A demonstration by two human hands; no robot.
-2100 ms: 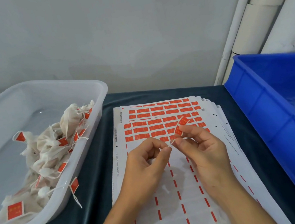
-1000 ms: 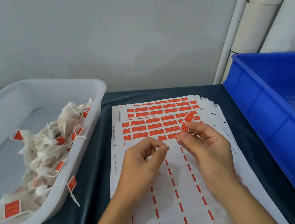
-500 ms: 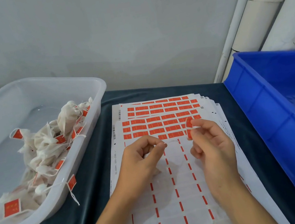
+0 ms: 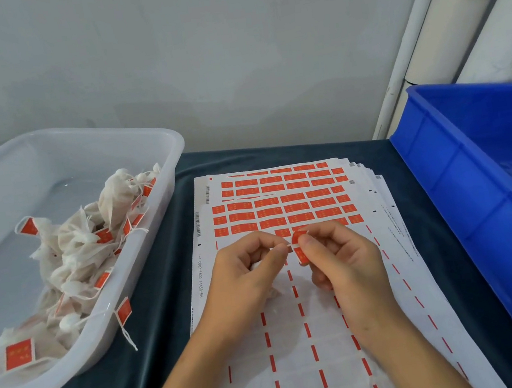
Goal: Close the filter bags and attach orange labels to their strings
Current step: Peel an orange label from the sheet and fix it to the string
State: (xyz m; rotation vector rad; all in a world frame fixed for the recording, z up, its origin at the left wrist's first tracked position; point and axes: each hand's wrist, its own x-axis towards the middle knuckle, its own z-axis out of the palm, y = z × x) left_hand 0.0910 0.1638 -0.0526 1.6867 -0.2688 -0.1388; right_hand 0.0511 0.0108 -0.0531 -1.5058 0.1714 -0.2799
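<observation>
Left hand (image 4: 246,274) pinches the string (image 4: 283,247) (fingers curled), right hand (image 4: 339,257) folds an orange label (image 4: 298,248) round it

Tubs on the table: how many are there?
2: a clear tub at the left holding tied bags, and a blue tub at the right, partly out of view.

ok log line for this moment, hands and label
left hand: pinches string, bag in palm | right hand: pinches label at string | step: label going on | tray: labelled bags
</observation>
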